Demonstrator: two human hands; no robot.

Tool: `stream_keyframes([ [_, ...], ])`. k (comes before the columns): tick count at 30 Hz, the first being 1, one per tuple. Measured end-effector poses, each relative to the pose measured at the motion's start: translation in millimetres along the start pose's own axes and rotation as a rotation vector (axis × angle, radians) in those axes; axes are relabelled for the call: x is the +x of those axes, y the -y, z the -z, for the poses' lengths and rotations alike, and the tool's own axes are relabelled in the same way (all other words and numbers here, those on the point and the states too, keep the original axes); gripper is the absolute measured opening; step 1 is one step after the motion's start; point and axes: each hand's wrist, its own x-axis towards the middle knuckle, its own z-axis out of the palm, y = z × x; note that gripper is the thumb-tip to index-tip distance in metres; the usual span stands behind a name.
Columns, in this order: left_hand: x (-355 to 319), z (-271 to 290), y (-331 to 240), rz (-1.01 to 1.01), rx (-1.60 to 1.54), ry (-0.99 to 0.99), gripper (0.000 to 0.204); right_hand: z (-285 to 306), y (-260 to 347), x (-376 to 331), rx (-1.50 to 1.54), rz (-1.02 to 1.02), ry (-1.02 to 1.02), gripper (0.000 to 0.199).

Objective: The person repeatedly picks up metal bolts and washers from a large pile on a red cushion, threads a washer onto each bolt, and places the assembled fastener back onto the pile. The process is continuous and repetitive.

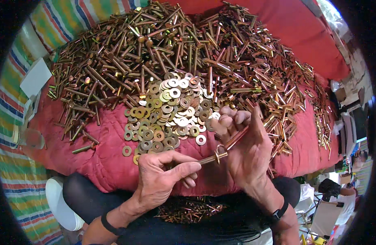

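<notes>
My left hand (pixel 163 173) pinches a threaded bolt (pixel 206 161) between thumb and fingers, its tip pointing right. A washer (pixel 217 157) sits around the bolt near that tip. My right hand (pixel 251 151) is turned palm up with its fingers curled, holding a copper-coloured metal sleeve (pixel 237 139) that slants across the palm. The sleeve's lower end is close to the bolt's tip; whether they touch I cannot tell. Just beyond both hands lies a pile of loose flat washers (pixel 171 110), some brassy, some silvery.
Behind the washers rises a big heap of bolts and sleeves (pixel 163 49) on a red quilted cloth (pixel 102 157). More small metal pieces (pixel 192 210) lie in my lap. A striped sheet (pixel 16 163) covers the left side; a white box (pixel 36 77) stands there.
</notes>
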Motion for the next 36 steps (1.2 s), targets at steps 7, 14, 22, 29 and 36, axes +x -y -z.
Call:
stream_keyframes([
  [7, 2, 13, 0, -0.052, -0.118, -0.055, 0.011, -3, -1, -10, -0.367, -0.120, 0.043, 0.041],
  [14, 2, 26, -10, 0.011, -0.246, 0.059, 0.021, -12, 5, -16, -0.849, 0.087, -0.010, 0.036],
  [22, 3, 4, -4, 0.059, -0.349, 0.093, 0.051, -12, -15, -29, -1.422, 0.416, 0.530, 0.039],
  [29, 5, 19, -10, 0.229, -0.189, 0.184, 0.030, 2, 46, -2, -1.621, 0.367, 0.323, 0.013],
  [36, 2, 19, -9, 0.158, -0.139, 0.124, 0.021, 35, 51, 24, -2.353, 0.717, 0.456, 0.016],
])
